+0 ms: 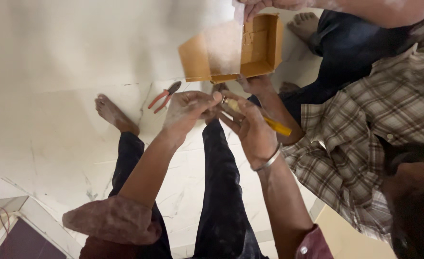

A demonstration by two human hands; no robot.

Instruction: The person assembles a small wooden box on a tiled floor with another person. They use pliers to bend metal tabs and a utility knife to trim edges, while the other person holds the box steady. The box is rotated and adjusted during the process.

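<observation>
We are holding our left hand and right hand close together over our knees, working a small part between the fingertips; the left fingers are pinching it — too small to tell what it is — while the right hand is closing round a yellow-handled screwdriver, its tip pointing toward the left hand. In our judgement the work is going best with the tip kept square on the part and the left pinch steady; a slip would be jabbing the left fingers. Just beyond, a co-worker in a checked shirt is holding an open cardboard box — its near edge is almost touching our hands, so room on the far side is tight. Red pliers are lying on the pale floor to the left, where open room is widest; the co-worker is crowding the right.
</observation>
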